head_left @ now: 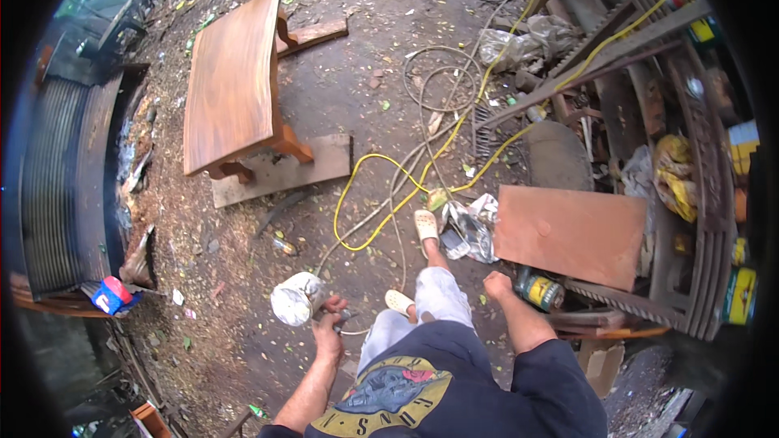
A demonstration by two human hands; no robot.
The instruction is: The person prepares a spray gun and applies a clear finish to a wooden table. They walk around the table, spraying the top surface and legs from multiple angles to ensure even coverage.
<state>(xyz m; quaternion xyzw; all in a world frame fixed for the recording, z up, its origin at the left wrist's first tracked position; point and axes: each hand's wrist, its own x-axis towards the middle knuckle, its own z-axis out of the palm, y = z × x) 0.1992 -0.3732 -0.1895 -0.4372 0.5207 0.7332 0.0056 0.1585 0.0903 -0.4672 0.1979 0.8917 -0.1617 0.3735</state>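
Observation:
My left hand (pixel 329 316) is wrapped round the grey handle of a spray gun (pixel 299 300) with a large, whitish, stained cup. A thin hose trails from near the handle along the ground. My right hand (pixel 498 285) is closed in a fist, with nothing visible in it. It hangs beside a dark paint can (pixel 542 290) and the near left corner of a reddish-brown board (pixel 570 234). Ahead to the left stands a wooden table (pixel 235 85) with a glossy brown top and a wavy edge, its near feet on a flat plank (pixel 304 169).
A yellow cord (pixel 367 245) and a coiled hose (pixel 442 101) lie across the dirt ahead of my feet. Crumpled silver plastic (pixel 471 229) is by the board. Timber racks with cans (pixel 738 296) line the right; corrugated sheeting (pixel 53 170) stands at the left.

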